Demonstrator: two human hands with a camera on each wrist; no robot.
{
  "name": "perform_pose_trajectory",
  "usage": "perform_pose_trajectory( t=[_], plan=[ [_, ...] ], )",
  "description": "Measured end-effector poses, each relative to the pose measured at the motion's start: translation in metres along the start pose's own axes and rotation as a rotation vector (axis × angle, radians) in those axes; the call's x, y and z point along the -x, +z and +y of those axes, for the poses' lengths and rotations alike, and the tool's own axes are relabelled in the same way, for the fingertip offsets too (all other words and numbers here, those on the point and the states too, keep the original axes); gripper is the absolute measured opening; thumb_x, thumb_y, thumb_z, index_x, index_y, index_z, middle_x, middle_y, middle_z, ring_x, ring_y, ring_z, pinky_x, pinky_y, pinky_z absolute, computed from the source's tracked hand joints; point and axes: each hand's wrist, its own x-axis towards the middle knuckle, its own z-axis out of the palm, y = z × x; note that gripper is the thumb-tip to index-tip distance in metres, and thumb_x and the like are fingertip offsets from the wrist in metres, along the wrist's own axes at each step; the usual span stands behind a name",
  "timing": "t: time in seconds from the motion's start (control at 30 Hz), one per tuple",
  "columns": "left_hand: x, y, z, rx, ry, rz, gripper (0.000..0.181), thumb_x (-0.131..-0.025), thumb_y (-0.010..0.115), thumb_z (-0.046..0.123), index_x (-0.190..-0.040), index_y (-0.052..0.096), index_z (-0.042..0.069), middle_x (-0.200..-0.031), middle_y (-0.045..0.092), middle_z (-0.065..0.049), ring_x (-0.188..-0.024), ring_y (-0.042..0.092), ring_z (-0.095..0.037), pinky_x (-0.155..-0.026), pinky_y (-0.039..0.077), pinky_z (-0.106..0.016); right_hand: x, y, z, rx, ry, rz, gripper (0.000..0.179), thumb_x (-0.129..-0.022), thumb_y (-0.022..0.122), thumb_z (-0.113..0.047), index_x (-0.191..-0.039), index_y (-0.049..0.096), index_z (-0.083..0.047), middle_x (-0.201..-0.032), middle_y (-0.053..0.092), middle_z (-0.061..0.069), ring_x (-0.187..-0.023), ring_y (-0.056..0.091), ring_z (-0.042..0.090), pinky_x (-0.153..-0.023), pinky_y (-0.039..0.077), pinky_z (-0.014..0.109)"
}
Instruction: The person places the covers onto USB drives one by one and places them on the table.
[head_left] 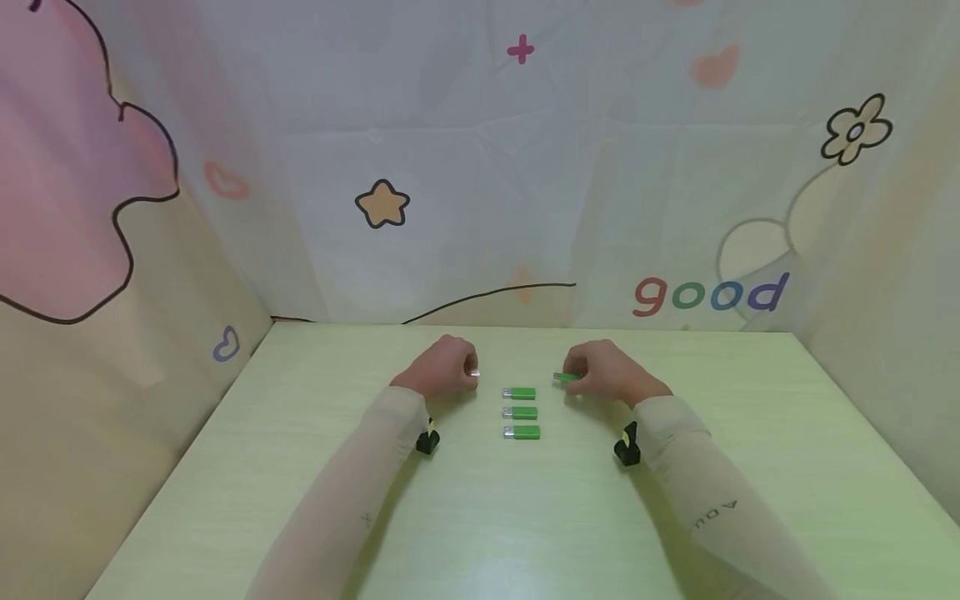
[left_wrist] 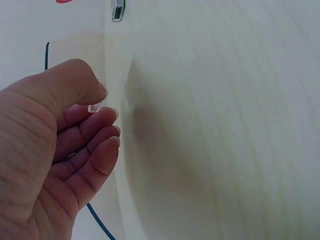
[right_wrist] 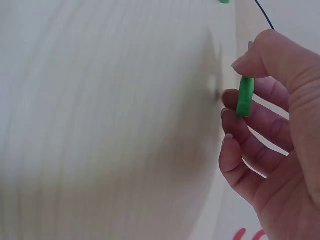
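Note:
Between thumb and fingers, my left hand (head_left: 446,367) pinches a small clear cap (left_wrist: 94,107), its far part hidden by the thumb. On the other side, my right hand (head_left: 604,370) pinches a green USB stick (right_wrist: 245,97) whose metal plug end points left, toward the left hand. A gap separates the cap from the stick, and both are held low over the far part of the table. Three similar green sticks lie in a column between the arms: a far one (head_left: 523,393), a middle one (head_left: 528,412) and a near one (head_left: 527,432), their clear-capped ends to the left.
The pale table (head_left: 480,517) ends at a printed cloth backdrop (head_left: 465,167) just beyond the hands. More cloth hangs at both sides. Small black wrist devices (head_left: 627,446) hang under the light sleeves.

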Motion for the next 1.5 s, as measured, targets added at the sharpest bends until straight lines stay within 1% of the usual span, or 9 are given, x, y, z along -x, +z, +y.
perform_pose_trajectory(
  t=[0.13, 0.27, 0.4, 0.67, 0.8, 1.03, 1.13, 1.37, 1.5],
  plan=[
    [0.007, -0.006, 0.002, 0.070, -0.014, 0.009, 0.006, -0.083, 0.073, 0.007, -0.085, 0.069, 0.012, -0.083, 0.066, 0.002, -0.079, 0.058, -0.015, -0.076, 0.051, -0.028, 0.011, -0.008, 0.000, -0.007, -0.019, 0.025, 0.013, -0.085, 0.080, -0.019, -0.097, 0.075, -0.018, -0.093, 0.075, -0.001, -0.086, 0.064, 0.017, -0.087, 0.055, 0.040],
    [0.014, -0.009, 0.007, 0.107, -0.028, 0.014, 0.006, -0.083, 0.073, 0.007, -0.087, 0.070, 0.011, -0.083, 0.067, 0.001, -0.080, 0.058, -0.015, -0.077, 0.052, -0.028, 0.020, -0.012, -0.003, -0.035, -0.073, 0.056, 0.018, -0.089, 0.079, -0.019, -0.106, 0.079, -0.014, -0.097, 0.076, -0.001, -0.083, 0.063, 0.014, -0.083, 0.055, 0.034],
    [0.021, -0.009, 0.012, 0.149, -0.039, 0.013, 0.007, -0.084, 0.074, 0.008, -0.091, 0.071, 0.009, -0.084, 0.069, 0.001, -0.080, 0.061, -0.013, -0.078, 0.054, -0.027, 0.029, -0.011, -0.010, -0.108, -0.117, 0.083, 0.026, -0.088, 0.081, -0.020, -0.113, 0.079, -0.011, -0.101, 0.077, 0.000, -0.081, 0.064, 0.013, -0.078, 0.056, 0.029],
    [0.040, -0.004, 0.022, 0.320, -0.022, 0.060, 0.010, -0.085, 0.077, 0.008, -0.093, 0.072, 0.010, -0.085, 0.070, 0.001, -0.079, 0.064, -0.011, -0.076, 0.056, -0.025, 0.046, 0.001, -0.027, -0.256, -0.247, 0.160, 0.022, -0.086, 0.083, -0.016, -0.108, 0.080, -0.013, -0.095, 0.075, -0.002, -0.077, 0.061, 0.015, -0.066, 0.052, 0.023],
    [0.050, -0.002, 0.031, 0.425, -0.014, 0.078, 0.011, -0.085, 0.079, 0.009, -0.094, 0.073, 0.010, -0.087, 0.071, 0.000, -0.080, 0.064, -0.014, -0.076, 0.056, -0.026, 0.051, 0.008, -0.031, -0.341, -0.284, 0.184, 0.021, -0.086, 0.083, -0.016, -0.106, 0.079, -0.014, -0.091, 0.073, -0.002, -0.074, 0.059, 0.015, -0.063, 0.050, 0.022],
    [0.064, -0.003, 0.046, 0.543, 0.009, 0.110, 0.010, -0.085, 0.079, 0.010, -0.094, 0.075, 0.011, -0.087, 0.072, -0.001, -0.079, 0.065, -0.015, -0.074, 0.056, -0.026, 0.059, 0.017, -0.041, -0.579, -0.304, 0.158, 0.021, -0.087, 0.083, -0.017, -0.106, 0.078, -0.009, -0.099, 0.075, 0.009, -0.079, 0.067, 0.023, -0.072, 0.058, 0.024],
    [0.070, -0.003, 0.051, 0.597, 0.014, 0.113, 0.010, -0.085, 0.080, 0.010, -0.095, 0.076, 0.009, -0.087, 0.072, -0.002, -0.078, 0.065, -0.017, -0.072, 0.056, -0.027, 0.062, 0.020, -0.044, -0.624, -0.299, 0.150, 0.021, -0.088, 0.082, -0.018, -0.107, 0.079, -0.010, -0.101, 0.075, 0.010, -0.080, 0.068, 0.022, -0.074, 0.060, 0.025],
    [0.077, -0.004, 0.055, 0.710, 0.031, 0.103, 0.021, -0.087, 0.081, 0.011, -0.103, 0.075, -0.001, -0.091, 0.073, -0.006, -0.078, 0.064, -0.018, -0.070, 0.056, -0.024, 0.068, 0.025, -0.052, -0.687, -0.332, 0.096, 0.020, -0.090, 0.079, -0.015, -0.109, 0.077, -0.008, -0.104, 0.073, 0.013, -0.084, 0.066, 0.038, -0.074, 0.059, 0.025],
    [0.080, -0.003, 0.057, 0.750, 0.039, 0.101, 0.022, -0.087, 0.080, 0.010, -0.104, 0.075, -0.002, -0.093, 0.073, -0.007, -0.079, 0.064, -0.018, -0.069, 0.055, -0.022, 0.069, 0.028, -0.053, -0.708, -0.356, 0.073, 0.020, -0.091, 0.078, -0.012, -0.111, 0.076, -0.007, -0.106, 0.072, 0.016, -0.085, 0.064, 0.045, -0.075, 0.060, 0.025]
  ],
)
